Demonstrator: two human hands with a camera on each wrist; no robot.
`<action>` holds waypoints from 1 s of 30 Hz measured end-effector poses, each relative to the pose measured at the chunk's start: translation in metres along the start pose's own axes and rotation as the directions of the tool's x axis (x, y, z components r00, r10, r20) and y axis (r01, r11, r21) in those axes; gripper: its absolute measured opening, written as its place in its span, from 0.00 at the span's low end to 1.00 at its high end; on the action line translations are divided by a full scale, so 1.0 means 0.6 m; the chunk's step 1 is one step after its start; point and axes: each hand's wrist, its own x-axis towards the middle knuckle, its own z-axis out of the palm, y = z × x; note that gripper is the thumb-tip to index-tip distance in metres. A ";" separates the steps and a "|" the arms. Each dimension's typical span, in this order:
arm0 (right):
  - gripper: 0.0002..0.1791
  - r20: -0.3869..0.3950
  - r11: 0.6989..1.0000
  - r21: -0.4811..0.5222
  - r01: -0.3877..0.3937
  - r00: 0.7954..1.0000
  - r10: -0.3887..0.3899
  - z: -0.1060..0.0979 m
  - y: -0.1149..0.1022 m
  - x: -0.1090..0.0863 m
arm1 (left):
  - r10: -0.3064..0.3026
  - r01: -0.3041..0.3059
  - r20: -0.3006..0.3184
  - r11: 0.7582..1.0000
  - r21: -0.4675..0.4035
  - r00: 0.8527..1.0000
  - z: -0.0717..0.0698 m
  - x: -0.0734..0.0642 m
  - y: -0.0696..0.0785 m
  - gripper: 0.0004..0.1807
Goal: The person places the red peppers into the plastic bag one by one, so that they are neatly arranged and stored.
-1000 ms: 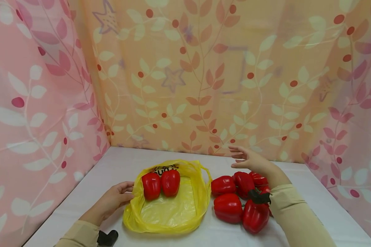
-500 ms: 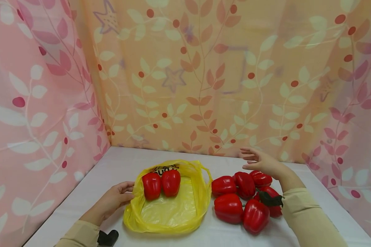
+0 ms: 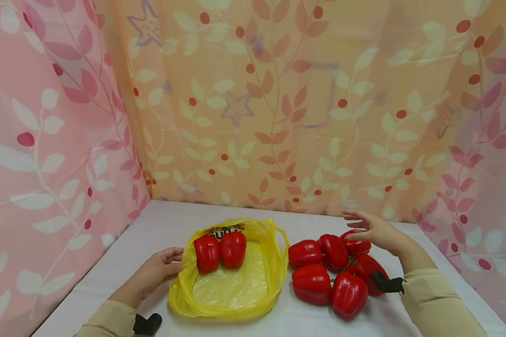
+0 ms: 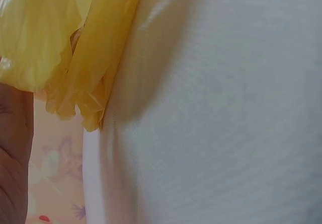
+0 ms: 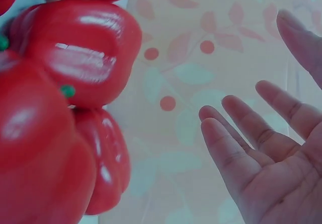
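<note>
My left hand (image 3: pixel 158 271) is at the left side of a yellow plastic bag (image 3: pixel 229 297), its fingers relaxed at the bag's edge. In the left wrist view, the bag (image 4: pixel 75 43) covers the fingertips and part of the palm (image 4: pixel 14 153) shows. Two red bell peppers (image 3: pixel 207 253) lie inside the wide bag mouth. My right hand (image 3: pixel 375 231) hovers with fingers extended over the far right of a group of loose red bell peppers (image 3: pixel 312 284). In the right wrist view, the hand (image 5: pixel 266 148) is apart from the peppers (image 5: pixel 88 53) and holds nothing.
Several loose peppers sit close together right of the bag, on a white table (image 3: pixel 164 217). Patterned cloth (image 3: pixel 278 103) hangs behind and along both sides. Black wrist mounts (image 3: pixel 147 324) show at both sleeves.
My right hand has moved to the right and slightly down in the head view, uncovering more of the rear peppers. The left hand and the bag have stayed in place.
</note>
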 end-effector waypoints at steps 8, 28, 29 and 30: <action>0.39 -0.001 0.999 -0.024 -0.045 0.999 0.045 -0.006 0.019 -0.019 | -0.011 0.011 -0.022 1.000 0.010 1.000 0.002 -0.001 0.000 0.31; 0.35 0.037 0.998 -0.024 -0.056 0.998 0.056 0.007 0.068 -0.055 | -0.014 0.014 -0.034 1.000 0.008 0.999 0.003 0.000 0.000 0.30; 0.35 0.042 0.998 -0.022 -0.061 0.997 0.062 0.008 0.070 -0.056 | -0.014 0.015 -0.035 1.000 0.009 0.999 0.004 0.000 0.000 0.30; 0.35 0.047 0.998 -0.021 -0.066 0.997 0.066 0.009 0.072 -0.056 | -0.014 0.014 -0.035 1.000 0.008 0.999 0.004 0.000 0.000 0.30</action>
